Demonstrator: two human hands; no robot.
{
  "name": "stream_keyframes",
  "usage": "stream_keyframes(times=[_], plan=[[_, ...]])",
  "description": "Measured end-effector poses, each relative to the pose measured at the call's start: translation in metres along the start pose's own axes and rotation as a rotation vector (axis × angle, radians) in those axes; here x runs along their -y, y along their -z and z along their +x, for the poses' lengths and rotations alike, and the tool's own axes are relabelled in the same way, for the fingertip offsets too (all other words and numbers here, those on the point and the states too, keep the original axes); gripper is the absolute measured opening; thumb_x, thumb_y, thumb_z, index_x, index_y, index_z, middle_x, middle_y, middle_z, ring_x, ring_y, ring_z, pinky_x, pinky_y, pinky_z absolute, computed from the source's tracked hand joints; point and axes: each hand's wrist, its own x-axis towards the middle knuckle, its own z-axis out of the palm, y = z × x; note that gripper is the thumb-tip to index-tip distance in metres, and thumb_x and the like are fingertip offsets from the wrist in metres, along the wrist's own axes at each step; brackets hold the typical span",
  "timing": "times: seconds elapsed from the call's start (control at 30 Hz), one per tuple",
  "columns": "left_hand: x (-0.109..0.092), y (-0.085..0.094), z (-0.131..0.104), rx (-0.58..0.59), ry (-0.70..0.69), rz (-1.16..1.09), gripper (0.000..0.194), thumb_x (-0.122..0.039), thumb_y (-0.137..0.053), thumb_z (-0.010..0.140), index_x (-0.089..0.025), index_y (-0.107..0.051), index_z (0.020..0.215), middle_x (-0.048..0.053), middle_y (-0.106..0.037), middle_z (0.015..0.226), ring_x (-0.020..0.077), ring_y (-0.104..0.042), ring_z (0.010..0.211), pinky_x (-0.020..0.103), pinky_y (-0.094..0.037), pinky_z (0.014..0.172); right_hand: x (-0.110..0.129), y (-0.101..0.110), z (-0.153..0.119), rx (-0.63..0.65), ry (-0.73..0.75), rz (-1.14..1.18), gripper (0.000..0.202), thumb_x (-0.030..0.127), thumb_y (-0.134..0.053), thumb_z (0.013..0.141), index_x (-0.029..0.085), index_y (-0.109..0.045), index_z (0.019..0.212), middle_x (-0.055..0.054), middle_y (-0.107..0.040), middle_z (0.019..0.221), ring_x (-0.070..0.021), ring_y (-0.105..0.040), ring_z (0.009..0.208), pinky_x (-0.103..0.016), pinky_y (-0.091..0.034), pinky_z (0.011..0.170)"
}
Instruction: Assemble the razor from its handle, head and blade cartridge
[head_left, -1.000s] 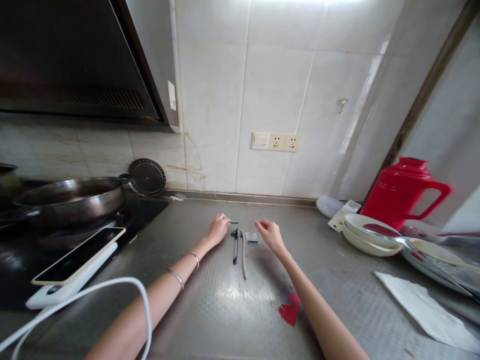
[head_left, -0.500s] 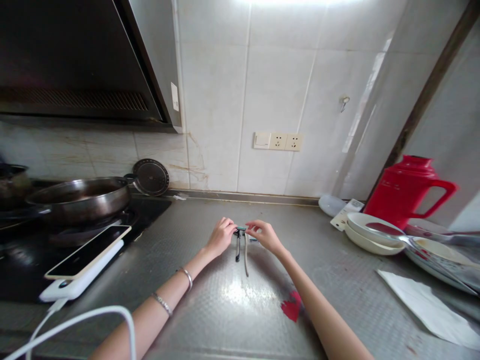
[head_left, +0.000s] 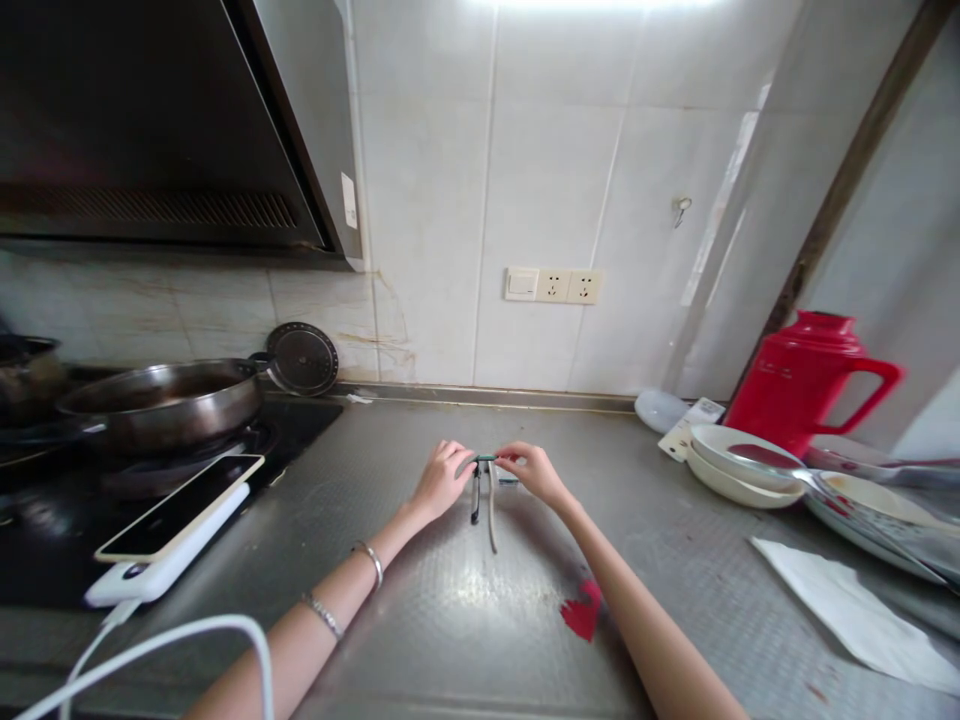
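Over the middle of the metal counter (head_left: 405, 640), my left hand (head_left: 442, 478) pinches one end of a thin dark-green strip (head_left: 486, 457). The fingers of my right hand (head_left: 535, 472) close on its other end. What kind of thing the strip is I cannot make out. Below it, between the hands, are a black cord-like piece (head_left: 476, 500) and a longer beige cord (head_left: 492, 510); I cannot tell how they join it. A small flat pale piece (head_left: 508, 476) shows under my right fingers, partly hidden.
A phone (head_left: 180, 508) on a white power bank (head_left: 169, 560) with a white cable lies left, near a steel pan (head_left: 169, 400) on the stove. A red thermos (head_left: 799, 375), stacked bowls (head_left: 739, 485) and a white napkin (head_left: 847, 610) are right. A red patch (head_left: 581, 612) marks the counter.
Both hands stay on the strip, which now shows more of its green side. My right hand has shifted slightly. The view has moved a little.
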Motion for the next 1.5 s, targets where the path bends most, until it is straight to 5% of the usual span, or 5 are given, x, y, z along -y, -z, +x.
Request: stream_keyframes(times=[0.13,0.43,1.03,1.5], plan=[[0.0,-0.001,0.0,0.022,0.137,0.005,0.016,-0.025,-0.05,0.084,-0.017,-0.063,0.083,0.005,-0.059,0.085,0.017,-0.053,0.086,0.031,-0.042,0.08,-0.022,0.01,-0.001,-0.028,-0.073,-0.03,0.026,0.038,-0.059,0.073,0.016,-0.072,0.081,-0.006,-0.069,0.077,-0.0171,-0.059,0.07,-0.028,-0.044,0.067],[-0.001,-0.005,0.0,0.31,0.474,0.031,0.027,-0.029,-0.045,0.084,-0.015,-0.063,0.069,0.004,-0.064,0.068,0.0136,-0.056,0.063,0.023,-0.034,0.059,-0.053,0.016,-0.009,0.044,-0.178,-0.103,0.027,0.037,-0.059,0.07,0.016,-0.073,0.079,-0.006,-0.07,0.075,-0.0175,-0.059,0.066,-0.027,-0.043,0.065],[-0.006,-0.007,-0.003,0.375,0.489,0.057,0.029,-0.037,-0.046,0.082,-0.017,-0.065,0.075,0.005,-0.069,0.078,0.0151,-0.06,0.07,0.024,-0.035,0.06,-0.058,0.012,-0.01,0.128,-0.142,-0.178,0.022,0.035,-0.061,0.071,0.019,-0.073,0.08,-0.005,-0.07,0.078,-0.0172,-0.059,0.072,-0.026,-0.043,0.069],[-0.028,-0.002,-0.003,0.46,0.524,0.179,0.037,-0.049,-0.045,0.081,-0.018,-0.065,0.074,0.008,-0.069,0.078,0.0192,-0.062,0.073,0.025,-0.037,0.06,-0.065,0.016,-0.008,0.036,-0.194,-0.128,0.032,0.041,-0.053,0.075,0.016,-0.073,0.079,-0.005,-0.07,0.072,-0.0179,-0.059,0.065,-0.026,-0.042,0.063]])
